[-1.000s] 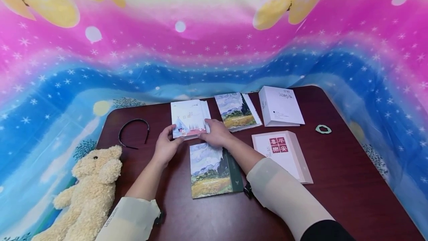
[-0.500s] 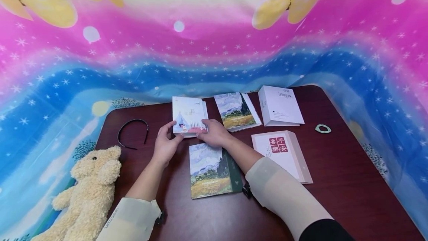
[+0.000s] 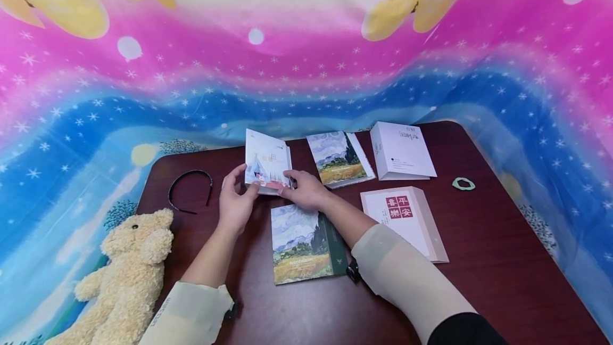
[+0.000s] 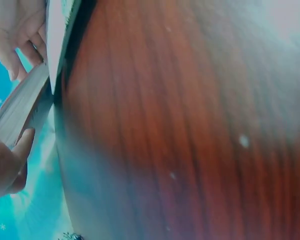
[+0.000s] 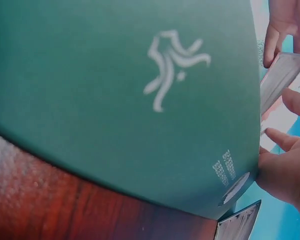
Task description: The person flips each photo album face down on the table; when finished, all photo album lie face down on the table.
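Note:
A white album (image 3: 268,156) with a tent drawing on its cover is held by both hands near the table's back edge. Its left side is raised, so the cover slopes down to the right. My left hand (image 3: 235,204) grips the lower left corner, thumb at the bottom edge. My right hand (image 3: 306,190) pinches the lower right side. In the left wrist view the album's page edge (image 4: 20,102) shows between the two hands. Just in front lies a photo album (image 3: 301,244) with a landscape painting and green spine; its green surface (image 5: 115,90) fills much of the right wrist view.
A second landscape album (image 3: 337,158) lies right of the hands. Beyond it are a white album (image 3: 404,150) and one with red characters (image 3: 395,228). A green hair tie (image 3: 463,184) lies far right. Left are a black headband (image 3: 171,188) and a teddy bear (image 3: 129,270).
The tent album has tilted, its left side rising while the right edge has shifted left. Both hands have kept hold and moved slightly with it. The other things on the table have not moved.

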The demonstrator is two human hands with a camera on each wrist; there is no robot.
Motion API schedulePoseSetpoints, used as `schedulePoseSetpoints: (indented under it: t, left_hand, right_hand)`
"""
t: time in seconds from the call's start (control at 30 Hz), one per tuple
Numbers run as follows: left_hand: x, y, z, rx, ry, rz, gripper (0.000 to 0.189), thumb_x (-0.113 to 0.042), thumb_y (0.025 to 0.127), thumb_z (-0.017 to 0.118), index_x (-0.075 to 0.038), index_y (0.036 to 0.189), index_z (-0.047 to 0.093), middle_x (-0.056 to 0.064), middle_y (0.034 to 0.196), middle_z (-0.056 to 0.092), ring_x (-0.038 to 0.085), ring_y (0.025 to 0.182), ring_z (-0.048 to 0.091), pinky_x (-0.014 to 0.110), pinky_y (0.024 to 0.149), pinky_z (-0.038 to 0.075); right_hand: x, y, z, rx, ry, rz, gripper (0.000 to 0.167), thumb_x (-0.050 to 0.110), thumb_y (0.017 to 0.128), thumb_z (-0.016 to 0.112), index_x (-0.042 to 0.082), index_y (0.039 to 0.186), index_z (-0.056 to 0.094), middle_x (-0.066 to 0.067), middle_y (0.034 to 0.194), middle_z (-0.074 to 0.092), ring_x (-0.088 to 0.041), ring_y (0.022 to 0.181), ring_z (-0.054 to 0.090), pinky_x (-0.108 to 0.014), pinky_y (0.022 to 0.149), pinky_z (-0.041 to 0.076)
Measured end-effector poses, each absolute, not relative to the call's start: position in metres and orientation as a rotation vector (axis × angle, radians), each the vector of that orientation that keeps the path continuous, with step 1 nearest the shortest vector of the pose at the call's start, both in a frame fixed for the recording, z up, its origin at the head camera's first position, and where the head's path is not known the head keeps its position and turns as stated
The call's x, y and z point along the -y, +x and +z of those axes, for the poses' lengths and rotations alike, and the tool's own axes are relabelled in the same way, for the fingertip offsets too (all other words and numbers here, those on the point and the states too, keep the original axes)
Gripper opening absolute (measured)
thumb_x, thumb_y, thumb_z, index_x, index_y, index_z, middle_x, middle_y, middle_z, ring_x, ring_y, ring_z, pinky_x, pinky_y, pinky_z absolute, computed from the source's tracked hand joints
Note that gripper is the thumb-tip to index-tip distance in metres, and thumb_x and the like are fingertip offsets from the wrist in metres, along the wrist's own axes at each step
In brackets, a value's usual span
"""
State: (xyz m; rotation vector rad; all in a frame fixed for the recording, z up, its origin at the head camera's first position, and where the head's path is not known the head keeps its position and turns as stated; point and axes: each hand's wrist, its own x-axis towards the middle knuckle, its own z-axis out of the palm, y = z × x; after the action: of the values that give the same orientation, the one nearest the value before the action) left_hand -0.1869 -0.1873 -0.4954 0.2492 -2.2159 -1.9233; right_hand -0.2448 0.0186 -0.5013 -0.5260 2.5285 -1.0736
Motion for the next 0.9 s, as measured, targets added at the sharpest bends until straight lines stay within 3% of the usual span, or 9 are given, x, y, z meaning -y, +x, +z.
schedulePoseSetpoints:
  t: [0.07, 0.3, 0.5, 0.73, 0.9]
  left_hand:
    - [0.184, -0.186, -0.49, 2.202, 0.257, -1.904, 0.053, -0.005, 0.098, 0.067, -0.015, 0.148, 0.054, 0.01, 0.149, 0.043, 0.027, 0.127, 0.057, 0.018, 0.077, 0.055]
    - [0.178, -0.186, -0.488, 2.178, 0.222, -1.805, 0.05, -0.004, 0.097, 0.067, -0.013, 0.146, 0.056, 0.01, 0.142, 0.047, 0.024, 0.128, 0.056, 0.038, 0.1, 0.05]
    - [0.163, -0.177, -0.464, 2.151, 0.203, -1.776, 0.051, 0.004, 0.096, 0.064, -0.002, 0.146, 0.053, 0.02, 0.141, 0.047, 0.035, 0.125, 0.056, 0.047, 0.1, 0.048]
    - [0.148, -0.166, -0.439, 2.186, 0.17, -1.751, 0.051, 0.007, 0.095, 0.062, 0.006, 0.145, 0.051, 0.027, 0.139, 0.047, 0.042, 0.127, 0.055, 0.051, 0.103, 0.048]
    - [0.152, -0.174, -0.454, 2.193, 0.175, -1.757, 0.05, 0.004, 0.095, 0.068, 0.0, 0.144, 0.056, 0.021, 0.139, 0.052, 0.034, 0.126, 0.058, 0.047, 0.097, 0.052]
  right_hand:
    - [-0.019, -0.245, -0.501, -2.513, -0.537, -1.087, 0.066, 0.045, 0.101, 0.064, 0.014, 0.157, 0.046, -0.013, 0.152, 0.052, -0.029, 0.133, 0.054, -0.047, 0.106, 0.047]
    - [-0.018, -0.247, -0.5, -2.529, -0.533, -1.102, 0.06, 0.043, 0.102, 0.064, 0.016, 0.154, 0.052, -0.011, 0.153, 0.05, -0.027, 0.138, 0.049, -0.045, 0.11, 0.044]
    - [-0.015, -0.25, -0.492, -2.579, -0.59, -1.149, 0.056, 0.041, 0.102, 0.065, 0.017, 0.152, 0.055, -0.01, 0.153, 0.05, -0.026, 0.138, 0.049, -0.044, 0.112, 0.042]
    - [-0.008, -0.259, -0.463, -2.509, -0.54, -1.267, 0.061, 0.039, 0.102, 0.065, 0.016, 0.156, 0.049, -0.011, 0.152, 0.051, -0.026, 0.117, 0.061, -0.043, 0.097, 0.052]
    - [-0.002, -0.269, -0.442, -2.442, -0.46, -1.321, 0.066, 0.047, 0.101, 0.063, 0.017, 0.157, 0.046, -0.011, 0.153, 0.051, -0.028, 0.132, 0.056, -0.047, 0.106, 0.049]
